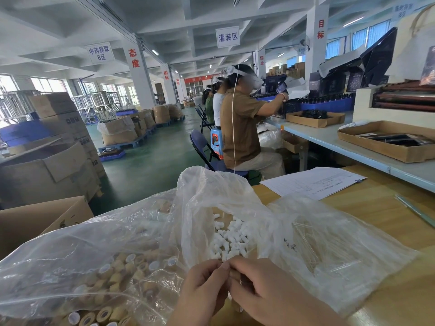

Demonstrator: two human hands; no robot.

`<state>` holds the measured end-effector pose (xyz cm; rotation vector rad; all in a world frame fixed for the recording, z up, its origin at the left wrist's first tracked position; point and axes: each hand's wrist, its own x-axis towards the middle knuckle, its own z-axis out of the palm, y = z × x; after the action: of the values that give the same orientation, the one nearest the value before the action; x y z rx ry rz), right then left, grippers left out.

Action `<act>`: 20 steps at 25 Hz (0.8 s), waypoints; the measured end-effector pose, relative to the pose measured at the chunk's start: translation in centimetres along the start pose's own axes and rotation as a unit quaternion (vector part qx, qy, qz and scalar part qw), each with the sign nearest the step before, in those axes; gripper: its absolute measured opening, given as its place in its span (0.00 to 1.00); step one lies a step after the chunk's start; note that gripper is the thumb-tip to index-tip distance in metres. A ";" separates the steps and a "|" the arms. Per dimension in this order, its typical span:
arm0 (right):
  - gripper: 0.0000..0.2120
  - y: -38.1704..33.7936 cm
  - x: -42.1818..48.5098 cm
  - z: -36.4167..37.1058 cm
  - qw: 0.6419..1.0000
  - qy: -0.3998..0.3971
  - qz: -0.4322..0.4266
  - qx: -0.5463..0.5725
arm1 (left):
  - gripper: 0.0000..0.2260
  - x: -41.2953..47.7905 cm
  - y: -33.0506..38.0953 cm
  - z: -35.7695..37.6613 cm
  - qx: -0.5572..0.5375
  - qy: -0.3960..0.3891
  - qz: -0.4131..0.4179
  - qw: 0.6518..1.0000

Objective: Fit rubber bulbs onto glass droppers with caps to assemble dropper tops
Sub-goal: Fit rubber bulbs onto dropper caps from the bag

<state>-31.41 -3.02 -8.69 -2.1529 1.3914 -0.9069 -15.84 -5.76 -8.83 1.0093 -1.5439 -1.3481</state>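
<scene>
Rubber bulbs lie in one clear bag, caps in another.

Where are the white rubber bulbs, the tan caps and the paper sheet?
white rubber bulbs [229,241]: head view, middle of the heap.
tan caps [122,274]: head view, middle of the bagged pile.
paper sheet [313,182]: head view, sheet's centre.

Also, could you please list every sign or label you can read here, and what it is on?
"灌装区": centre hanging sign
"中药提取 B区": left hanging sign
"态度": near left pillar
"团队": distant left pillar
"目标": near right pillar
"信念": distant right pillar
Too small or blurred: paper sheet, plastic bag scribble, carton print.
</scene>
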 end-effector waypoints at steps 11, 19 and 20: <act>0.14 0.2 0.1 -0.3 0.997 0.006 -0.015 0.076 | 0.22 0.1 -0.1 -0.3 -0.083 -0.039 -0.041 0.995; 0.09 0.3 0.2 0.3 0.992 0.009 -0.015 0.126 | 0.23 0.2 -0.4 -0.2 -0.081 -0.021 -0.032 0.996; 0.08 0.3 0.3 0.3 0.990 0.004 -0.009 0.138 | 0.22 0.3 -0.5 -0.2 -0.044 -0.007 -0.016 0.999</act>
<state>-31.32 -3.41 -9.06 -1.9571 1.1749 -1.0481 -15.71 -6.13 -9.24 0.9745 -1.4710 -1.4354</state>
